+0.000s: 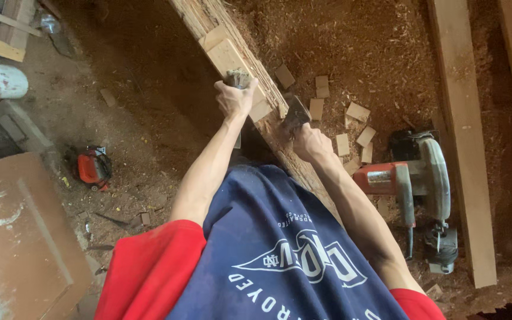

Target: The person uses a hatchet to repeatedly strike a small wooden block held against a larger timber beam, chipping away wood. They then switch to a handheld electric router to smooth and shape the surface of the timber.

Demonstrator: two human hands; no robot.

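A long rough wooden beam (pixel 303 172) runs diagonally under the person. Right of the beam, a red circular saw (pixel 413 184) rests on sawdust, with small cut wood blocks (pixel 357 111) scattered between saw and beam. On the beam, the left hand (pixel 234 98) is clenched around a frayed chisel handle (pixel 238 77). Beside it, the right hand (pixel 309 142) grips a hammer (pixel 296 115).

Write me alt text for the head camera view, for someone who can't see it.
Seen from above, a person's left hand grips a worn chisel handle on a long timber beam while the right hand holds a hammer. Small wood offcuts and a red circular saw lie on the sawdust-covered floor.
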